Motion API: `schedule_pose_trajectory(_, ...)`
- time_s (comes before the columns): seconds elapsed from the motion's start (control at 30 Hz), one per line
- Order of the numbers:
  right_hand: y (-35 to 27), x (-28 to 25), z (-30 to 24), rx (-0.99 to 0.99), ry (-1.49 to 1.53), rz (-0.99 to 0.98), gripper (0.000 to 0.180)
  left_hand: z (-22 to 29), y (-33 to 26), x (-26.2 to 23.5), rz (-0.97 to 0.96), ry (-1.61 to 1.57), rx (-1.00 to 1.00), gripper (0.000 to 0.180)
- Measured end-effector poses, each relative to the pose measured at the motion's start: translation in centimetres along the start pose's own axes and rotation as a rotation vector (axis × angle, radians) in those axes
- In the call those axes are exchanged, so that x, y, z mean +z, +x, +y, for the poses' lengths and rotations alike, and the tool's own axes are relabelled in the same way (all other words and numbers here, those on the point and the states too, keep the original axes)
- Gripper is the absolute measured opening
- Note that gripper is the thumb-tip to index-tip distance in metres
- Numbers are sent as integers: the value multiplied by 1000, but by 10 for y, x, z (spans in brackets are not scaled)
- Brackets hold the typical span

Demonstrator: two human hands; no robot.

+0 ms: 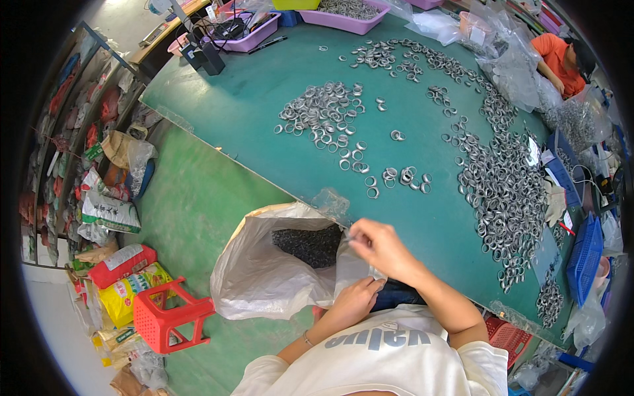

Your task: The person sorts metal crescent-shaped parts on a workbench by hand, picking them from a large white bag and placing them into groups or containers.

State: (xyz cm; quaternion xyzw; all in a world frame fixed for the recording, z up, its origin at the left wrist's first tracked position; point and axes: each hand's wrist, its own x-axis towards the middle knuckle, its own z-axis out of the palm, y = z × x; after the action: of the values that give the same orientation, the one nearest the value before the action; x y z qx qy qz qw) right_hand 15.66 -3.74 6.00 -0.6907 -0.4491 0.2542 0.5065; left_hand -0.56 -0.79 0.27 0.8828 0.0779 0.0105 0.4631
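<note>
A large white woven sack (247,280) stands mouth-up against the near edge of the green table, with many small dark grey pieces (314,245) inside. My left hand (353,302) is closed on the near right side of its rim. Just above, my right hand (381,245) has its fingers curled together beside the sack's right edge; what they hold, if anything, is too small to make out. Metal rings lie across the table: a loose pile (323,109) at the left middle, a few strays (399,177) nearer me, and a long heap (505,204) on the right.
Purple trays (347,21) stand along the table's far edge. Blue baskets (584,257) and plastic bags (584,122) crowd the right side, near a person in orange (560,63). A red stool (168,317) and filled bags (125,264) stand on the floor at left.
</note>
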Motion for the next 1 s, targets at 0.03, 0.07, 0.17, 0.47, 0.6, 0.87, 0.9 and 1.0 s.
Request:
schedule_pose_trajectory(0.03,0,1,-6,114,86,-120,12,-1,0,0,18,2,11,33)
schedule_pose_trajectory(0.07,2,-1,-7,116,65,-53,12,-1,-1,-1,1,5,-4,33)
schedule_pose_trajectory(0.17,19,-19,2,43,-146,205,15,0,-2,-3,-30,6,-36,32)
schedule_pose_trajectory(0.47,36,-26,32,229,-525,270,13,1,-1,-4,-24,-7,-22,31)
schedule_pose_trajectory(0.6,49,-28,13,140,-451,311,16,-3,-3,-2,-27,-11,-13,31)
schedule_pose_trajectory(0.87,58,-26,38,52,-733,257,12,-1,-2,-4,-16,-34,-6,31)
schedule_pose_trajectory(0.9,56,-27,39,40,-746,269,11,-2,-2,-2,-21,-32,-5,31)
schedule_pose_trajectory(1.0,42,-24,12,67,-402,258,10,-2,-2,-3,-30,-24,-30,31)
